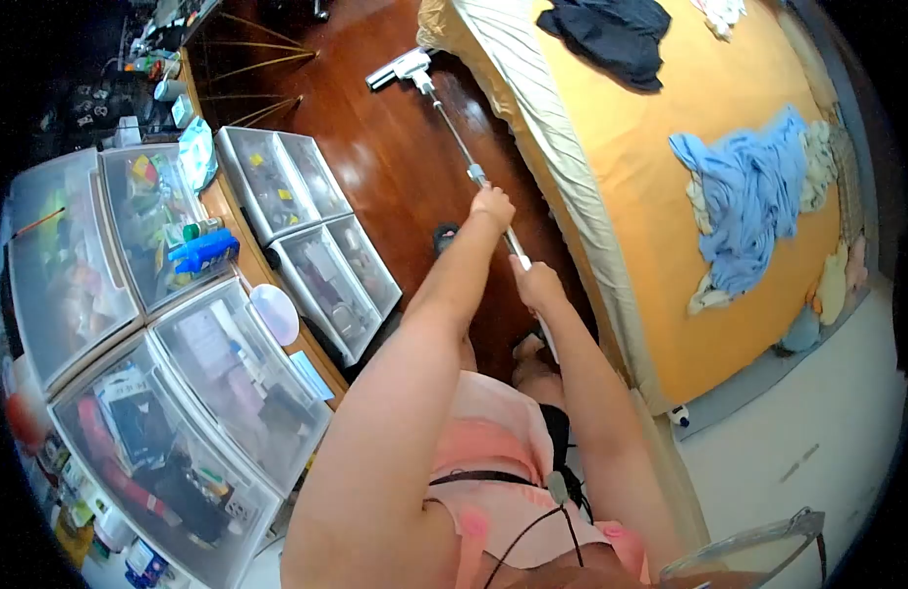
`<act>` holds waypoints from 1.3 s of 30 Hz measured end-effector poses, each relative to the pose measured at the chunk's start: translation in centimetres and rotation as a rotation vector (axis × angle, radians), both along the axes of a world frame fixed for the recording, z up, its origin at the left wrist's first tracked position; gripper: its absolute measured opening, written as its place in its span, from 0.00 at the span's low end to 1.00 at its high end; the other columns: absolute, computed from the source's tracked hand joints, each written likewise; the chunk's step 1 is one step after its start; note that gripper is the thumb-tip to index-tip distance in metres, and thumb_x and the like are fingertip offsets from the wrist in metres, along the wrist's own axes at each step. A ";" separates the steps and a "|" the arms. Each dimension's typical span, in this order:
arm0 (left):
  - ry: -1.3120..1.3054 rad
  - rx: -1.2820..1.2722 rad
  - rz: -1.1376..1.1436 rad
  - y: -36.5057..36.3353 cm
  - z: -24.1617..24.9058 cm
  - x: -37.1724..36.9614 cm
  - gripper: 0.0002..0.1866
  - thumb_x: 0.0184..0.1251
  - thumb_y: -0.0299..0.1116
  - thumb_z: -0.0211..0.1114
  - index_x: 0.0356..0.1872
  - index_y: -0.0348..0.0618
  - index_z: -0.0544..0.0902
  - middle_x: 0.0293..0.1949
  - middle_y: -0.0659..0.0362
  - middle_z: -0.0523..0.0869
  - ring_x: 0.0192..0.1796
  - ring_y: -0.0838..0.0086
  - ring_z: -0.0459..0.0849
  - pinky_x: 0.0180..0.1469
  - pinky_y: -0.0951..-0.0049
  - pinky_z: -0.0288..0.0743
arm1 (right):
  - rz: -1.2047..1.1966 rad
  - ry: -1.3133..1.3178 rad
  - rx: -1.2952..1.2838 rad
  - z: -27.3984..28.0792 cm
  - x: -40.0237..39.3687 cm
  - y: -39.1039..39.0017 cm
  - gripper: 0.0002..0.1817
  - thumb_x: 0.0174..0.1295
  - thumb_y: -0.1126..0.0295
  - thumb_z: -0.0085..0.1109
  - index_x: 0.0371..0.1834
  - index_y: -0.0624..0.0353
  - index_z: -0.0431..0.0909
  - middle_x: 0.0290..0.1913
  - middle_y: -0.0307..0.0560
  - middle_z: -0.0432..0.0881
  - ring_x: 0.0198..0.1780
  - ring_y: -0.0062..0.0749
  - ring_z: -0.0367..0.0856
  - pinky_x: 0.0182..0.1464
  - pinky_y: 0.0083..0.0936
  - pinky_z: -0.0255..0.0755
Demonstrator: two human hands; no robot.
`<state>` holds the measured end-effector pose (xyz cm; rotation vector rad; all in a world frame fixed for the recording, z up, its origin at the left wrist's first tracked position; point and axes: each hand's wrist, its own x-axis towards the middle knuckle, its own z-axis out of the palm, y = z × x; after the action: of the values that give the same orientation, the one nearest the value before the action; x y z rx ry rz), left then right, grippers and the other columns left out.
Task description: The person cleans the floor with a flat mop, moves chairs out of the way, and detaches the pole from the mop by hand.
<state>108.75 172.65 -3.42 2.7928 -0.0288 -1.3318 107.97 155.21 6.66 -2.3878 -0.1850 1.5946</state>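
Head: floor cleaner in left hand, right hand (pole slants forward-left).

The left hand is curled closed, farther forward. The right hand, also closed, sits behind it, apart.

A home bedroom: a bed with rumpled clothes on it beside a wooden floor and plastic drawers.
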 end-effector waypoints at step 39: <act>0.185 -1.130 -0.825 -23.6 29.7 -7.6 0.15 0.68 0.47 0.66 0.39 0.45 0.87 0.39 0.47 0.90 0.43 0.48 0.88 0.48 0.51 0.80 | -0.040 -0.174 -0.343 47.6 -12.8 -18.1 0.13 0.61 0.69 0.67 0.48 0.60 0.88 0.50 0.60 0.88 0.52 0.55 0.88 0.53 0.51 0.83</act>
<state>101.18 149.04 26.26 1.6646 -1.4970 -1.0710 95.22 137.14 54.30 -2.7701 0.1135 1.5010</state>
